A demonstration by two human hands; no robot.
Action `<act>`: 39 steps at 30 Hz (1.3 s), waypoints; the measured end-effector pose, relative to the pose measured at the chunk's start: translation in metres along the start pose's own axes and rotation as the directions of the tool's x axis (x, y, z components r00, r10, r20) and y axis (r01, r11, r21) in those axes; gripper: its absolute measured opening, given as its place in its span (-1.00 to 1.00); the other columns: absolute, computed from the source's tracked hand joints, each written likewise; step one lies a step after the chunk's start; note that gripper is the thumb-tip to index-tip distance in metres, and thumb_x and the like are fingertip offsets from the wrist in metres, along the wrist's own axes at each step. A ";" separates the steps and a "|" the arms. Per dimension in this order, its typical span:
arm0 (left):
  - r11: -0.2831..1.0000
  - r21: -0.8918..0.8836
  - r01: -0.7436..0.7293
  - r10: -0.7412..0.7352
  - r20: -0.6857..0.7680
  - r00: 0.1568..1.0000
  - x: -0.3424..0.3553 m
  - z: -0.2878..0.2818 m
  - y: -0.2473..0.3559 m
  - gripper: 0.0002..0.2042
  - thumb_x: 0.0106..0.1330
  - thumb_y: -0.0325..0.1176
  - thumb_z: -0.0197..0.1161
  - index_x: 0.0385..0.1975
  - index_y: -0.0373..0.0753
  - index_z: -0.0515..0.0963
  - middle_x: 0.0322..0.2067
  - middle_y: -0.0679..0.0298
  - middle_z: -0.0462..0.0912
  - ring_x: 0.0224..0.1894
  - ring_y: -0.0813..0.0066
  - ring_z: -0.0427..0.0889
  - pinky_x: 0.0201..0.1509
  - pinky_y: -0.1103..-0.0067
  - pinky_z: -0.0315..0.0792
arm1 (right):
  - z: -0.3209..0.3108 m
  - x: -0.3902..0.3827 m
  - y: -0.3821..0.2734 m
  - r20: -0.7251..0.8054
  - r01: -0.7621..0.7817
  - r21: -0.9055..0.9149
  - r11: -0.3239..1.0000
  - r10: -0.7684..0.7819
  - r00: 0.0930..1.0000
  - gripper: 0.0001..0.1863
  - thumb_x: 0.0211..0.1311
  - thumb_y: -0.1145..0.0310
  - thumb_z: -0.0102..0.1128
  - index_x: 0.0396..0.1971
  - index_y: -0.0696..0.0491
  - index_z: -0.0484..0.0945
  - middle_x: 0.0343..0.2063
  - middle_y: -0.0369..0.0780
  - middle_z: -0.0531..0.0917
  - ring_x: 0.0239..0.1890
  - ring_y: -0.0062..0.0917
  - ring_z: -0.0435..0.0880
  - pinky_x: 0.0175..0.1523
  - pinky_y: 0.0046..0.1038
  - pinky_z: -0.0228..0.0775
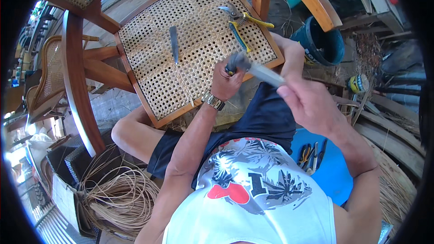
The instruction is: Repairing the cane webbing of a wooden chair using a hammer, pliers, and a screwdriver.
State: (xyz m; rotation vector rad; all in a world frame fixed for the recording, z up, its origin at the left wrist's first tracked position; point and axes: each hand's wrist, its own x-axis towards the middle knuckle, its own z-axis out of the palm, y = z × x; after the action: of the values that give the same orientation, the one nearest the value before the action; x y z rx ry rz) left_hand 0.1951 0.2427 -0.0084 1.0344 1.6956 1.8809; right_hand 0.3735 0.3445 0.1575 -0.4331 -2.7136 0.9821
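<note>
My right hand (312, 108) grips the pale handle of a hammer (266, 75), whose grey head is blurred over my left hand. With a metal watch at its wrist, my left hand (225, 83) is closed around a dark-handled tool (230, 68) at the near edge of the woven cane seat (156, 70). The tool's lower end is hidden. On the seat lie a flat metal blade (174, 43) and yellow-and-green handled pruning shears (238, 26). A thin cane strip (186, 88) runs across the weave to the left of my left hand.
Wooden chair arms (74, 81) and legs frame the seat. A coiled bundle of cane (120, 199) lies at the lower left. To the right are a teal bucket (318, 45), a small tin (358, 83) and a blue surface (337, 176) bearing pliers (306, 155) and other tools.
</note>
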 end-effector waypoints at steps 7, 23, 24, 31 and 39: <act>0.996 -0.013 0.093 -0.092 0.062 0.994 0.000 -0.003 -0.007 -0.68 0.39 -0.28 0.27 -0.59 -0.26 0.43 -0.72 0.45 0.26 -0.59 0.70 0.18 -0.56 0.57 0.18 | -0.010 0.001 -0.028 -0.064 0.002 0.089 0.996 0.004 0.998 -0.79 0.47 0.30 0.08 -0.21 0.16 0.45 -0.55 -0.07 0.58 -0.52 -0.09 0.63 -0.40 -0.25 0.44; 0.992 -0.106 0.064 -0.049 0.133 0.990 0.008 -0.026 0.004 -0.70 0.29 -0.19 0.39 -0.52 -0.29 0.55 -0.64 0.34 0.51 -0.59 0.66 0.37 -0.47 0.56 0.32 | 0.027 -0.020 0.020 0.096 -0.186 -0.104 0.977 0.196 0.976 -0.76 0.48 0.30 0.06 -0.29 0.19 0.46 -0.49 0.04 0.60 -0.36 0.08 0.64 -0.31 -0.15 0.42; 0.990 -0.045 0.137 -0.113 0.342 0.933 0.015 -0.034 0.005 -0.68 0.28 -0.15 0.39 -0.53 -0.28 0.56 -0.65 0.38 0.49 -0.57 0.67 0.39 -0.47 0.58 0.31 | 0.033 -0.029 0.029 0.021 -0.271 -0.093 0.958 0.274 0.961 -0.75 0.51 0.28 0.02 -0.29 0.17 0.46 -0.55 -0.01 0.59 -0.46 -0.05 0.64 -0.37 -0.21 0.39; 0.968 -0.175 0.182 -0.084 0.454 0.887 0.014 -0.017 0.005 -0.55 0.35 -0.08 0.35 -0.67 -0.28 0.46 -0.76 0.41 0.34 -0.65 0.67 0.22 -0.59 0.54 0.15 | 0.092 -0.111 0.060 0.046 -0.627 0.419 0.656 0.675 0.737 -0.70 0.61 0.17 -0.20 -0.24 0.06 0.41 -0.73 -0.42 0.31 -0.73 -0.82 0.22 -0.63 -0.65 0.04; 0.956 -0.081 0.281 -0.290 -0.405 0.867 0.001 0.011 0.019 -0.58 0.39 -0.18 0.31 -0.65 -0.32 0.45 -0.78 0.28 0.25 -0.65 0.60 0.13 -0.59 0.48 0.15 | 0.125 -0.115 0.070 0.043 -0.630 0.420 0.654 0.678 0.733 -0.64 0.61 0.13 -0.19 -0.28 0.08 0.42 -0.72 -0.41 0.31 -0.72 -0.77 0.27 -0.63 -0.62 0.12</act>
State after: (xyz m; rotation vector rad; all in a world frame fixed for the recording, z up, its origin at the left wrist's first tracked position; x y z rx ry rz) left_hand 0.2062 0.2473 0.0106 0.3522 1.9246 2.0036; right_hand 0.4564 0.2824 0.0053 -1.3976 -2.1402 1.5904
